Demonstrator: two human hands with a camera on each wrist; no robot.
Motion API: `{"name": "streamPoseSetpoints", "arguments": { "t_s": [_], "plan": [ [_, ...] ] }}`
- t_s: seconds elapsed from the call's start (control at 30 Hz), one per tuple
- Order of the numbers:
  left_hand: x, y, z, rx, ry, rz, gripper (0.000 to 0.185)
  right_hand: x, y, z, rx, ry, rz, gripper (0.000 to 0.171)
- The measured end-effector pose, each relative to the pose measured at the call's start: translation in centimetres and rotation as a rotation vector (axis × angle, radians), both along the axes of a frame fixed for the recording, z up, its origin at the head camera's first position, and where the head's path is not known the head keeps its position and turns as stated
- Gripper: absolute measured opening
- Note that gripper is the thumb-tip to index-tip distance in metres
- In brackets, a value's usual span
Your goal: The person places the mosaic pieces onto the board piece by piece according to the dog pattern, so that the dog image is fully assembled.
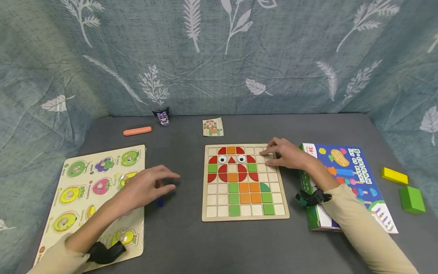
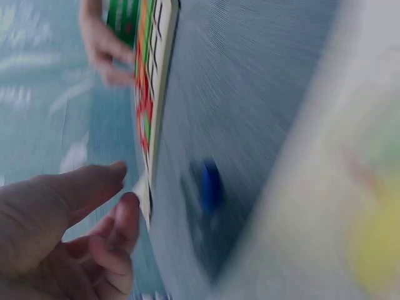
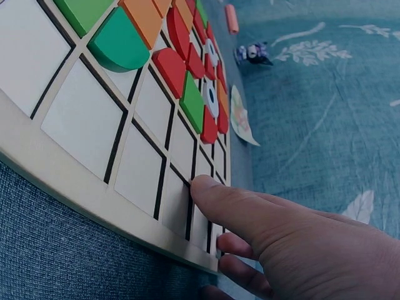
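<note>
A square wooden grid board (image 1: 212,199) lies mid-table, with red, orange and green tiles and two round eye pieces set in its cells. At its far right corner is my right hand (image 1: 285,154), its thumb (image 3: 215,194) at the cells and its other fingers by the edge; I see nothing held. My left hand (image 1: 147,186) hovers over the right edge of a fruit puzzle board (image 1: 138,247), fingers loosely bent and nothing between them. Below it, a small blue piece (image 2: 211,186) is on the table, partly hidden in the head view.
A small picture card (image 1: 213,127) lies behind the grid board. To its left are a dark-and-purple figurine (image 1: 162,117) and an orange stick (image 1: 137,131). At right lie a blue box (image 1: 349,179), a yellow block (image 1: 394,176) and a green block (image 1: 411,199).
</note>
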State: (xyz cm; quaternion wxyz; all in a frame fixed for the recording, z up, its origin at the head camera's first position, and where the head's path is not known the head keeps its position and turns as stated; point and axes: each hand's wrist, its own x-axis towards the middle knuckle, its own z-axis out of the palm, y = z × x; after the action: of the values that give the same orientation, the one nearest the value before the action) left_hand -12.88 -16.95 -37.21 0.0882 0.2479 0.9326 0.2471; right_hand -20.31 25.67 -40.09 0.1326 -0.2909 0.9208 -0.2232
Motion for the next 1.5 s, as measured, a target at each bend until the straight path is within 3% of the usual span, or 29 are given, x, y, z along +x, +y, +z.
{"name": "streamPoseSetpoints", "arguments": {
  "t_s": [0.17, 0.43, 0.6, 0.87, 1.17, 1.5],
  "plan": [
    [2.0, -3.9, -0.2, -0.004, -0.026, 0.077, 0.026, 0.0, 0.2, 0.1, -0.001, 0.005, -0.001, 0.038],
    [4.3, -3.5, -1.3, -0.068, 0.000, 0.116, 0.024, 0.0, 0.1, -0.2, -0.009, 0.009, 0.013, 0.037],
    [4.6, -2.8, -1.4, -0.160, 0.017, 0.110, 0.026, 0.0, 0.2, -0.3, -0.001, 0.005, 0.011, 0.037],
    [5.0, -2.2, -1.6, -0.232, 0.085, 0.084, 0.030, 0.0, 0.2, -0.4, 0.003, 0.004, 0.013, 0.037],
    [5.1, -1.7, -1.7, -0.266, 0.161, 0.050, 0.028, 0.2, -0.1, -0.6, -0.010, 0.008, 0.031, 0.037],
    [4.9, -1.3, -1.4, -0.268, 0.226, 0.063, 0.021, 0.1, -0.2, 0.2, 0.002, 0.013, 0.016, 0.037]
  ]
}}
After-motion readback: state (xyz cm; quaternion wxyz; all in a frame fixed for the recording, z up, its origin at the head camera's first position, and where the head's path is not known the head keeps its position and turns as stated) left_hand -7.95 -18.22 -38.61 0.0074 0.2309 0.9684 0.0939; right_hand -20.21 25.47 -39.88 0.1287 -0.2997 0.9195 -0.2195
